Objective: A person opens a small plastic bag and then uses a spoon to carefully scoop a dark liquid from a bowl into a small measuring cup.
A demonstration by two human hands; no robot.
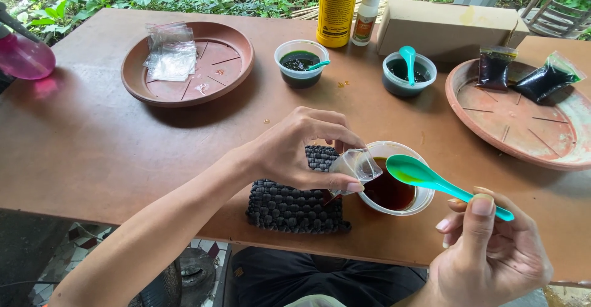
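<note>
Left hand (295,153): fingers pinched on a small clear plastic bag (357,165), its mouth held at the rim of the cup of dark liquid (394,187).
Right hand (486,251): fingers clamped on the teal spoon (425,177), bowl over the cup.
Spill risk: the spoon could miss the narrow, limp bag and drip on the table (123,147).
Nearby: the black woven mat (289,205) touches the cup; two dark-green cups (300,64) and clay saucers (529,128) stand well apart.

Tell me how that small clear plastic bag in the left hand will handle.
The small clear plastic bag looks thin and crumpled, so it is probably floppy and light. Pinched open by the left hand over the cup of dark liquid, it may get slippery if wetted.
</note>
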